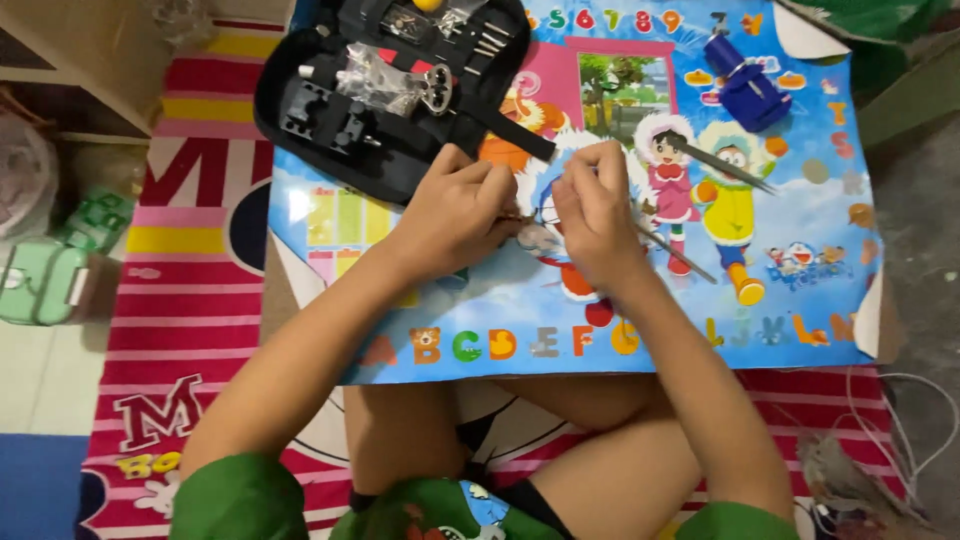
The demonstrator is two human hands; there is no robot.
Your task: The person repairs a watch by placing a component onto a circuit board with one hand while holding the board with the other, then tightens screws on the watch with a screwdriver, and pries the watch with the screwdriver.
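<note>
Both hands meet over the middle of the cartoon poster (600, 320). The left hand (455, 215) pinches a thin tool (512, 217); the right hand (595, 215) is closed over a small round part (537, 238), mostly hidden. An open black tool case (390, 85) lies just behind the left hand, tweezers (725, 165) and a blue holder (745, 90) to the right.

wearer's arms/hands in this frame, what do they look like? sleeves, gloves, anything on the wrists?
Both arms bare from short green sleeves down. Left hand and right hand ungloved; no watch, band or ring visible on either.
</note>
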